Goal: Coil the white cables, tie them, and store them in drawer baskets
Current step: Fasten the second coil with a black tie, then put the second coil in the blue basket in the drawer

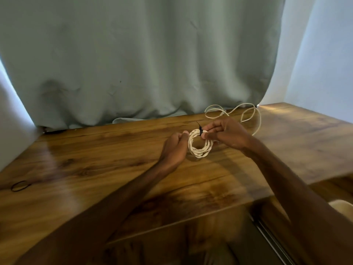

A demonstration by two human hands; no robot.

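Note:
A coiled white cable forms a small ring held just above the wooden table. My left hand pinches the ring's left side. My right hand grips its upper right side, fingers beside a black tie wrapped around the top of the coil with its tail sticking up. A second white cable lies loose in open loops on the table behind my right hand.
A black elastic band lies near the table's left front edge. A grey-green curtain hangs along the back of the table. A lower wooden surface and a pale rim show at the right front.

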